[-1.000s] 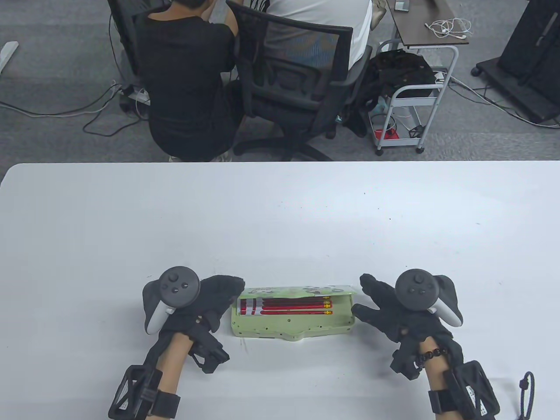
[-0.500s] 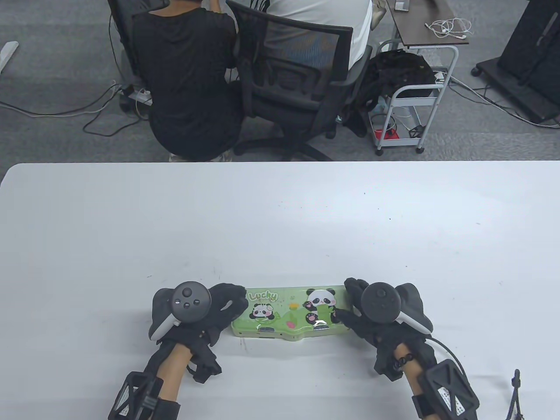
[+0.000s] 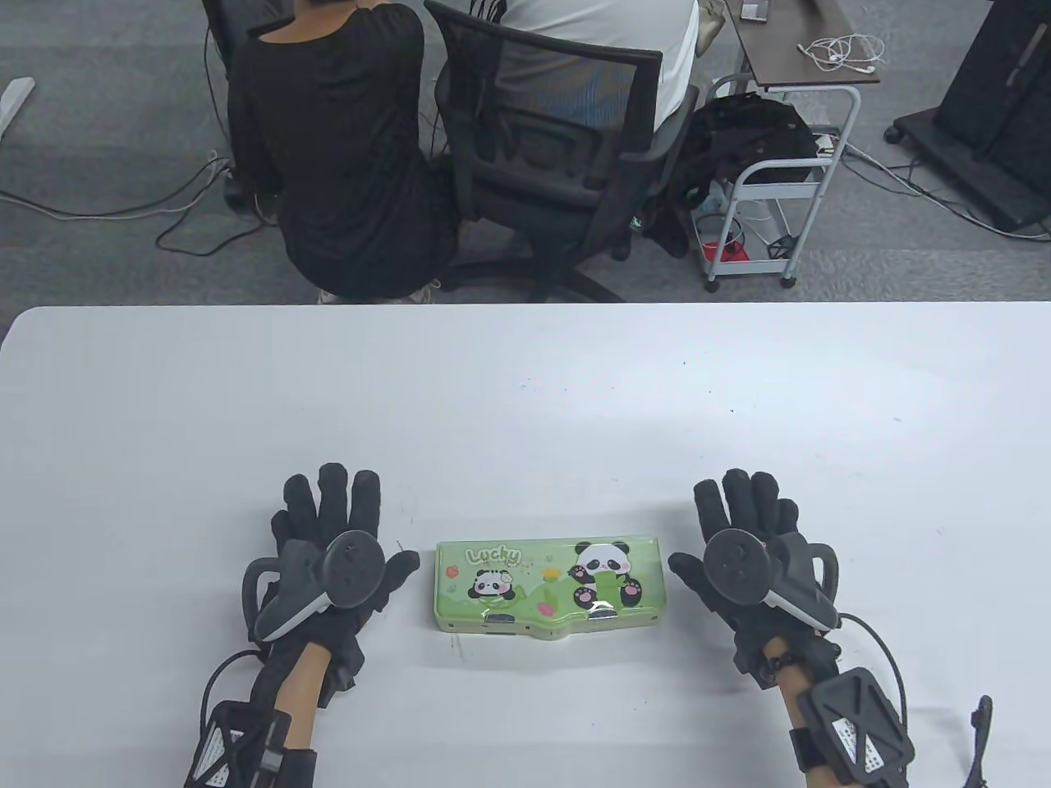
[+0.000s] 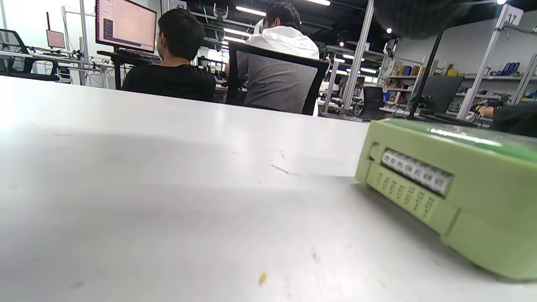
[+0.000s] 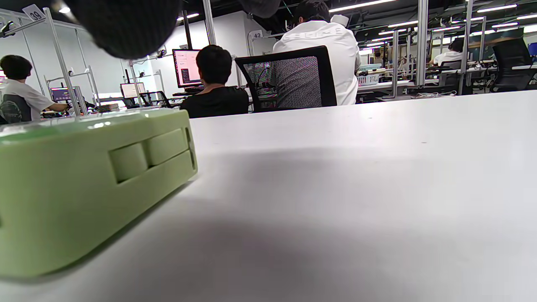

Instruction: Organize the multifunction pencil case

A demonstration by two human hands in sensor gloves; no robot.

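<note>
The green pencil case [image 3: 546, 587] with panda pictures lies closed and flat near the table's front edge. My left hand [image 3: 332, 533] rests palm down on the table just left of it, fingers spread, not touching it. My right hand [image 3: 747, 529] rests the same way just right of it. The left wrist view shows the case's left end [image 4: 453, 193] with a row of small buttons. The right wrist view shows its right end [image 5: 92, 180] with two tabs. The pencils inside are hidden by the lid.
The white table [image 3: 525, 410] stretches wide beyond the case. Past its far edge two seated people and an office chair [image 3: 558, 164] face away. A black strap [image 3: 981, 730] lies at the front right corner.
The lid came down over the red pencils and the case is now closed. Both hands then let go and moved outward to rest flat beside it.
</note>
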